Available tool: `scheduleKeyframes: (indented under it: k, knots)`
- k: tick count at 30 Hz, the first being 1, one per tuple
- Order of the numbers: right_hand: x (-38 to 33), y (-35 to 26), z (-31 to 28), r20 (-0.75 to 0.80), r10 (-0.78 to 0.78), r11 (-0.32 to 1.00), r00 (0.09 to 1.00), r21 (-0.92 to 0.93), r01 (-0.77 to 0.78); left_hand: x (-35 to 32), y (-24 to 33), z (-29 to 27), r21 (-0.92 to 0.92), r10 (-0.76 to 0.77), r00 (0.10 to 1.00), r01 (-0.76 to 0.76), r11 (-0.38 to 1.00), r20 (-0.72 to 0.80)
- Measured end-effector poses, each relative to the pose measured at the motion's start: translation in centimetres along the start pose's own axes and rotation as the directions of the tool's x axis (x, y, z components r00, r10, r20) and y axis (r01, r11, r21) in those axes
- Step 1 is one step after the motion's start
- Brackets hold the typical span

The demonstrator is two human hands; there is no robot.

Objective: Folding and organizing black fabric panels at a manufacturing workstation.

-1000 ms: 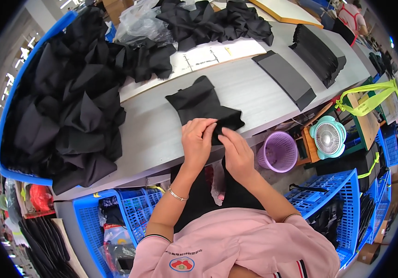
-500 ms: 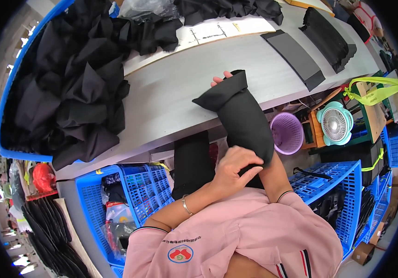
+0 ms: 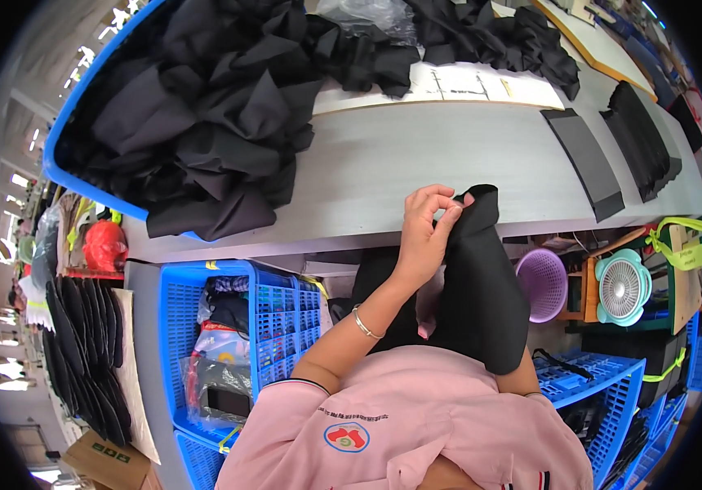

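A black fabric tube (image 3: 486,286) is drawn over my right forearm, hiding most of it. Only a fingertip or two of my right hand (image 3: 468,199) show at its far end, beside the table edge. My left hand (image 3: 426,229) is closed in a pinch at that same end, its thumb and fingers on the cloth edge next to the right fingertips. The other fingers of my right hand are inside the cloth. More black cloth (image 3: 371,282) lies to the left of the tube, over my lap.
A blue bin (image 3: 94,194) heaped with black cloth pieces (image 3: 220,147) stands on the grey table (image 3: 384,155) at left. Flat black pieces (image 3: 584,163) lie at right. Blue crates (image 3: 204,269), a purple basket (image 3: 542,286) and a turquoise fan (image 3: 622,287) sit below table height.
My left hand has moved from the tube's near end by my right forearm to its far end by the fingertips. The flared fold there looks narrower. The whole view has shifted.
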State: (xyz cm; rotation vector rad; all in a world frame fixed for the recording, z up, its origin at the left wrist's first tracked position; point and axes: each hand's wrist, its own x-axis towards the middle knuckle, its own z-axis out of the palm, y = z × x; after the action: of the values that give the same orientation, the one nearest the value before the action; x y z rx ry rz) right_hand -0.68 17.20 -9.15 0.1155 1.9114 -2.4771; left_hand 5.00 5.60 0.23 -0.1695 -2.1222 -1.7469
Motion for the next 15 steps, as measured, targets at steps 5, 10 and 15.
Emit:
scheduleKeyframes:
  k: [5, 10, 15]
  knots:
    - [-0.4, -0.8, -2.7, -0.019, -0.012, 0.981, 1.000, -0.193, 0.008, 0.6, 0.1, 0.0, -0.011, -0.066, 0.962, 0.071, 0.997, 0.263]
    - [1.1, -2.5, -6.2, -0.150, 0.007, 0.917, 0.989, -0.393, -0.066, -2.0, 2.7, 1.4, 0.147, 0.118, 0.980, -0.094, 0.985, -0.158]
    - [3.6, -3.8, -3.2, -0.214, -0.007, 0.830, 0.977, -0.546, -0.113, -5.7, 2.4, 3.4, 0.212, 0.339, 0.928, -0.366, 0.906, 0.155]
